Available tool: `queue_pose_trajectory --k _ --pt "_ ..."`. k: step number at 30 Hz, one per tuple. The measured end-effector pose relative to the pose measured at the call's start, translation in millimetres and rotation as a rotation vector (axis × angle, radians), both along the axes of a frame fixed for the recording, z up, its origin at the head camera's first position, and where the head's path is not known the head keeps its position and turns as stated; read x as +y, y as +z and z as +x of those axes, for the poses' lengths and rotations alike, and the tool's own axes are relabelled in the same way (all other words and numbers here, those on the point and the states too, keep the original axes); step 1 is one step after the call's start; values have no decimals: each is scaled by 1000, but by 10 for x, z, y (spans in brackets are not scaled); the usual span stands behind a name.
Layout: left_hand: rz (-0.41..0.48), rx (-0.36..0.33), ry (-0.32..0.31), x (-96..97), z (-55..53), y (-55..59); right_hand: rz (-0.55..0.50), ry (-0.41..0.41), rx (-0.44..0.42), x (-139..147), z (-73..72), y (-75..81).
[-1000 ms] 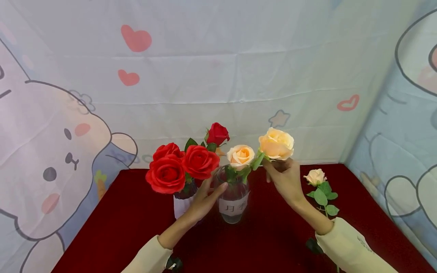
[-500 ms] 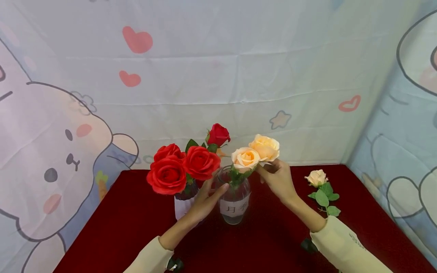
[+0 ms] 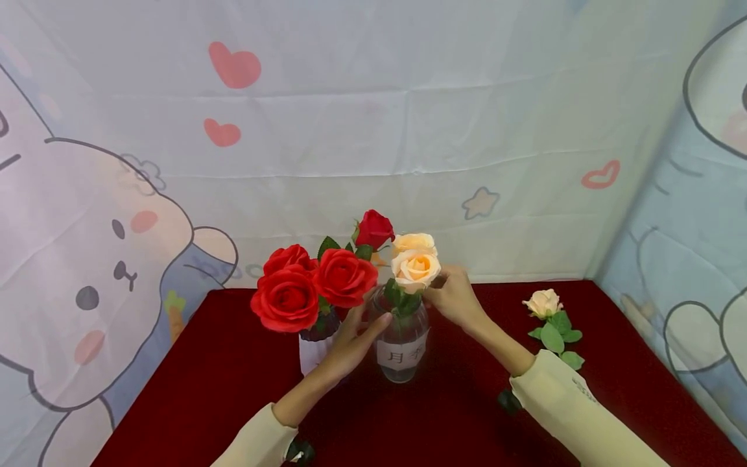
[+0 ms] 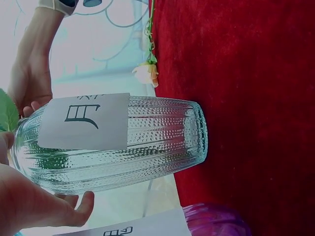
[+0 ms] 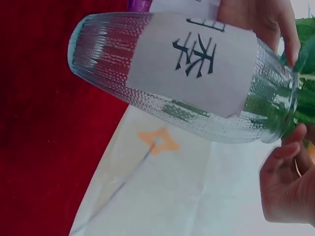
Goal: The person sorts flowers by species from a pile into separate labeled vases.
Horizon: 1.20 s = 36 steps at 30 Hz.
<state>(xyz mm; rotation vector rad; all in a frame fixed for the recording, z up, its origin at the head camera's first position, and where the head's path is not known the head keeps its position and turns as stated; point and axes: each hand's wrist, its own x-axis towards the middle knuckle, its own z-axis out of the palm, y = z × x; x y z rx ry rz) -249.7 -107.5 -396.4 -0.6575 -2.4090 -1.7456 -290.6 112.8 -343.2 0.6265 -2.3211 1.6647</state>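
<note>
A ribbed clear glass vase point(image 3: 399, 375) with a white paper label stands upright on the red cloth. My left hand point(image 3: 350, 340) grips it near the neck from the left, thumb toward the front. One peach rose point(image 3: 416, 269) rises from its mouth, green leaves hanging at the rim. Just behind that bloom is a second, yellower peach rose point(image 3: 413, 242). Its stem is pinched by my right hand point(image 3: 458, 303), whose fingertips are right beside the vase mouth in the right wrist view. The front rose and the leaves hide most of that stem.
Left of the glass vase stands a purple vase point(image 4: 216, 223) with a paper label, holding several red roses point(image 3: 287, 298). Another peach rose point(image 3: 544, 303) lies on the red cloth point(image 3: 467, 402) at the right. A printed curtain point(image 3: 350, 130) hangs behind the table.
My right hand has moved left with the yellower peach rose, from well right of the vase to behind the front rose. My left hand stays on the vase.
</note>
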Motion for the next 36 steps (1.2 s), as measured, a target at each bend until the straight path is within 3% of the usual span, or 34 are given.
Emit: queue_pose_trajectory --k 5,9,14,16,28,36 --pt "7 -15 -1 16 -1 2 107 -4 22 2 -70 27" --pt "5 -29 15 14 0 5 104 39 23 12 -54 34" --pt "-5 -53 38 0 12 -9 88 132 -33 73 26 5" --pt "-11 -54 41 0 12 -11 96 135 -51 123 62 -6" --pt "-19 -51 16 17 -2 -15 154 6 -78 723 299 2" --pt "-18 1 12 2 -18 -14 215 -116 -45 1263 324 -101"
